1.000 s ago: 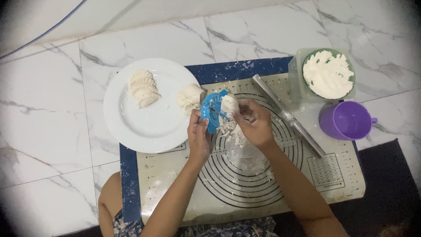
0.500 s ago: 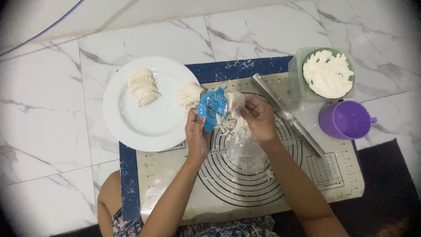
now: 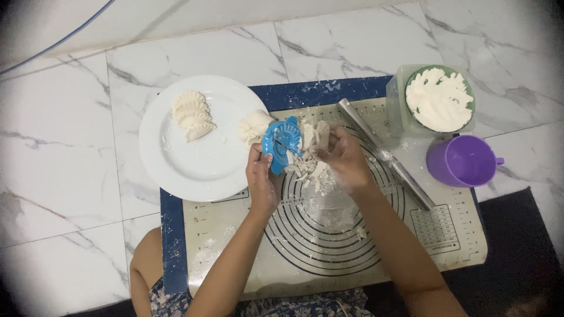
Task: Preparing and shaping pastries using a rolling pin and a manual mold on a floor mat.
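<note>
Mould: blue plastic hinged dumpling press (image 3: 281,142), gripped in left hand (image 3: 262,179)
Right hand (image 3: 343,157): just beside the press, fingers pinched on pale dough piece (image 3: 320,134)
Plate: round white plate (image 3: 176,164) with folded dumplings (image 3: 192,115), left of left hand
Below hands: floured baking mat (image 3: 329,235)

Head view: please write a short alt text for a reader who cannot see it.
The left hand holds a blue dumpling press over a baking mat, and the right hand pulls away dough trimmings. Shaped dumplings lie on a white plate.
</note>
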